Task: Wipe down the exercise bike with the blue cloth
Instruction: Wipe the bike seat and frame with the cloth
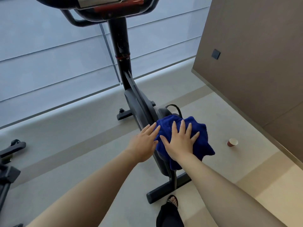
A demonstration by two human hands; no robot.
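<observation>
A soft, fluffy blue cloth (202,141) is spread over a rounded part of the smooth black exercise bike (121,63). It is pressed down by the right hand (179,142) — fingers straight and spread. The left hand (144,144) is held flat just beside it, fingers straight too.

free: floor (82,153) left of exercise bike (139,105) | blocked: handlebar post (120,38) ahead, paper cup (232,142) right, black stand (8,163) far left

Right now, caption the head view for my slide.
Right hand presses blue cloth on exercise bike, left hand alongside; paper cup nearby.
</observation>
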